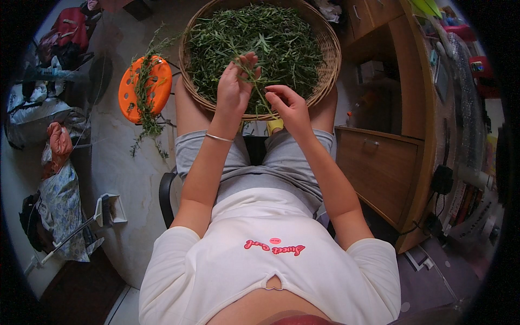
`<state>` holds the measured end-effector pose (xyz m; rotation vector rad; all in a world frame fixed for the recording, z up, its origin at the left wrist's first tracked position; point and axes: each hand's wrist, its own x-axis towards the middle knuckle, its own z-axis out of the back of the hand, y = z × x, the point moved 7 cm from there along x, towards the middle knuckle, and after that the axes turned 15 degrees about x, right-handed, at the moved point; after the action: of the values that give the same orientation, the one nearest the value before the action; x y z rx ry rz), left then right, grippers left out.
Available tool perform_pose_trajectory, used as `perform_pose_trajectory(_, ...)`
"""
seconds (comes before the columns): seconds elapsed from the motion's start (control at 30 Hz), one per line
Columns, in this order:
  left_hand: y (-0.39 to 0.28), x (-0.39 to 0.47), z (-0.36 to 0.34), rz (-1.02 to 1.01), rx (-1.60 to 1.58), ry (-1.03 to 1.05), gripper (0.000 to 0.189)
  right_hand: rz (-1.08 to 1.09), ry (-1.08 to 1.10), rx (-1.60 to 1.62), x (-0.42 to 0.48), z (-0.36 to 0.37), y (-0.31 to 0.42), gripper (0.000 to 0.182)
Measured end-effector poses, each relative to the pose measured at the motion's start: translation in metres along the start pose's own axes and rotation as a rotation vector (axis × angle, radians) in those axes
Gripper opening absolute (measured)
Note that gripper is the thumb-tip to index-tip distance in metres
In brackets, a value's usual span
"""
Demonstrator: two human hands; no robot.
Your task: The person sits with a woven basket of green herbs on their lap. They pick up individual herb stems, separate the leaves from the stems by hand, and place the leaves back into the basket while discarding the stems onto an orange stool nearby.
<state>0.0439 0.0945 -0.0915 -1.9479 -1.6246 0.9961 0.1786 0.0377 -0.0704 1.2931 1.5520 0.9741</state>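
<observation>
A round wicker basket rests across my thighs, heaped with narrow green leaves. Over its near half, my left hand, with a bangle at the wrist, holds a leafy green stem, palm turned up and fingers curled around the upper part. Close on the right is my right hand, its thumb and fingers bent near the stem's lower end; whether it grips anything is unclear. Left of the basket, long leafy sprigs lie across an orange stool seat with round holes and hang over its edge.
A wooden cabinet with open shelves stands close on the right. Bags and clothes line the left side. A long-handled dustpan is on the floor at left. A black chair armrest is beside my left hip.
</observation>
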Motion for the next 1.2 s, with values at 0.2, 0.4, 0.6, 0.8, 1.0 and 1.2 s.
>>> perform_pose_trajectory(0.2,0.001,0.001,0.004,-0.010,0.032,-0.011,0.021,0.000,0.021,-0.016,0.002,0.000,0.001,0.022)
perform_pose_trajectory(0.4,0.003,0.000,0.002,0.013,0.065,-0.049,0.021,-0.008,0.018,-0.067,0.001,0.000,0.003,0.022)
perform_pose_trajectory(0.6,0.006,0.004,0.006,-0.003,0.074,-0.043,0.021,-0.035,0.019,-0.039,0.005,0.005,-0.004,0.022)
perform_pose_trajectory(0.8,0.006,0.006,0.010,-0.001,0.148,-0.068,0.021,-0.097,0.002,0.071,0.008,0.008,-0.017,0.021)
perform_pose_trajectory(1.0,0.000,0.003,0.015,-0.012,0.357,-0.125,0.022,-0.122,-0.033,0.117,0.009,0.010,-0.021,0.019)
perform_pose_trajectory(1.2,-0.001,0.006,0.025,-0.052,0.431,-0.136,0.020,-0.160,-0.061,0.148,0.010,0.014,-0.024,0.020)
